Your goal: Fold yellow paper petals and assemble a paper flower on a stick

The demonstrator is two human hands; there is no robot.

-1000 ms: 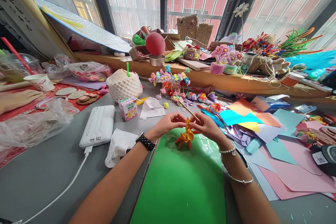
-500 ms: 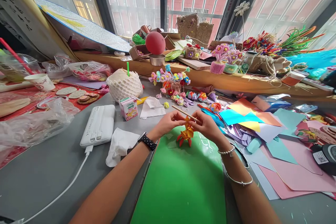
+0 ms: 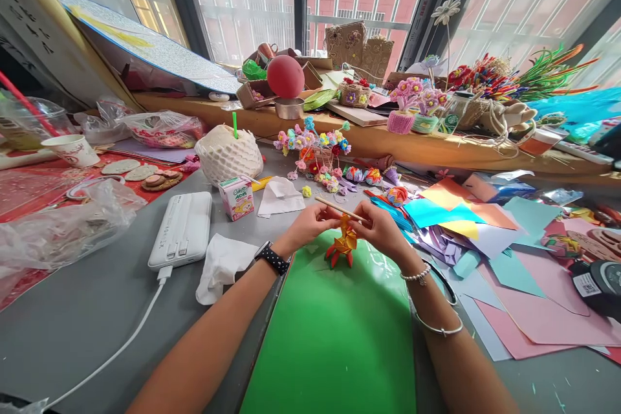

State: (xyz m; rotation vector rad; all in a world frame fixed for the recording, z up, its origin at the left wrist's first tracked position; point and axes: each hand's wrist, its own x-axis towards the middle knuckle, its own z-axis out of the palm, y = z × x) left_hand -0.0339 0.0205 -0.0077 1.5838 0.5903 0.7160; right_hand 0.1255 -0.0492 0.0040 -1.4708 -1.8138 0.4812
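Over the green mat [image 3: 334, 336], my left hand [image 3: 310, 226] is closed, its thumb and fingertips pinching the upper part of an orange and yellow folded-paper flower [image 3: 343, 244]. Red-orange tips spread out at the flower's lower end, just above or touching the mat. My right hand [image 3: 383, 229] is closed round a thin wooden stick [image 3: 334, 207], which slants across the flower's top towards the left fingers. Right fingertips also meet the paper there. Fingers hide the exact contact between stick and paper.
Left of the mat lie a crumpled tissue [image 3: 226, 268], a white power bank [image 3: 182, 229] with a cable, and a small drink carton [image 3: 236, 198]. A netted white fruit [image 3: 228, 155] with a straw stands behind. Coloured paper sheets [image 3: 538, 297] spread across the right.
My hands keep nearly the same grip on the flower and stick. The whole view has shifted slightly; no object is visibly taken up or let go.
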